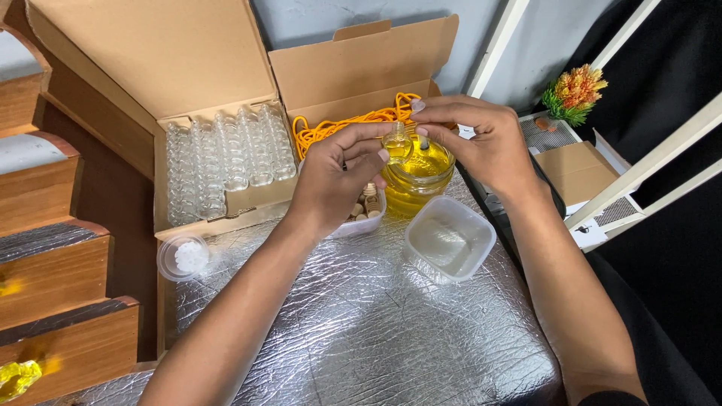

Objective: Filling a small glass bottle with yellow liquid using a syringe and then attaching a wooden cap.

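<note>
The tabletop point(376, 331) is covered with crinkled silver foil, and both hands work at its far edge. Behind the fingers stand 2 open cardboard boxes: the bigger one point(218, 162), to the left of the fingers, holds rows of empty glass bottles, and the smaller one point(361, 75) holds orange cord point(331, 124). Directly under the fingers sits a round bowl of yellow liquid point(417, 180). Just below the right hand point(481, 143) is an empty square plastic tub point(450, 237), and under the left hand point(335, 177) a tray of small corks point(362, 210) is partly hidden. Far to the left of the fingers lies a small round lid point(183, 257).

The left fingers pinch a tiny glass bottle point(396, 143) above the bowl. The right fingers are closed on something thin above its mouth, maybe a dropper; I cannot tell exactly.

I think the main risk is spilling: the mouth is narrow, so a small tilt could send liquid down the glass and make the grip slippery. The bottle could then drop into the bowl. The tub and the cork tray stand close, so a wide elbow movement could knock them.
</note>
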